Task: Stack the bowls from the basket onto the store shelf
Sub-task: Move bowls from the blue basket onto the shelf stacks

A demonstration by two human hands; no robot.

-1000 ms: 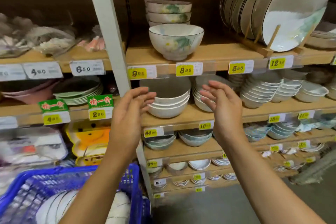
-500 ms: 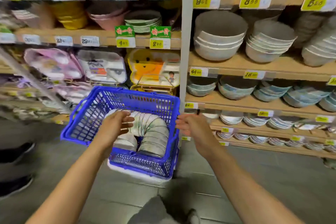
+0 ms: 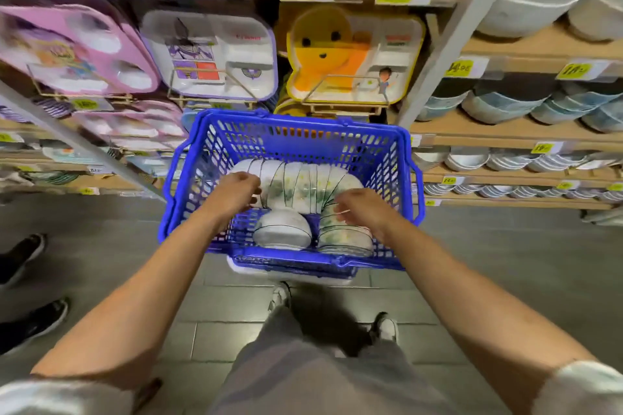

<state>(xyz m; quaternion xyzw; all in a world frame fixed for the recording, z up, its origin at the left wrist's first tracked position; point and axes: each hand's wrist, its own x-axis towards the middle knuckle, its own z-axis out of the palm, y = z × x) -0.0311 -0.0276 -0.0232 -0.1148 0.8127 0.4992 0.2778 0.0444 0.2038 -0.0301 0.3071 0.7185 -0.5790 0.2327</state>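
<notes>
Inside blue basket (image 3: 296, 141), left hand (image 3: 236, 192), right hand (image 3: 360, 209) at nested bowls (image 3: 303, 182)

A blue basket (image 3: 296, 121) stands before the shelf (image 3: 488, 128). Inside it, the left hand (image 3: 236, 190) and right hand (image 3: 362, 209) touch opposite ends of a curved row of nested bowls (image 3: 303, 180). Whether the hands grip the bowls is unclear.

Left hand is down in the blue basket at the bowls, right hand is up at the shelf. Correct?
No. The head view shows the right hand down in the blue basket as well, at the right end of the curved row of bowls; the left hand is at its left end.
</notes>
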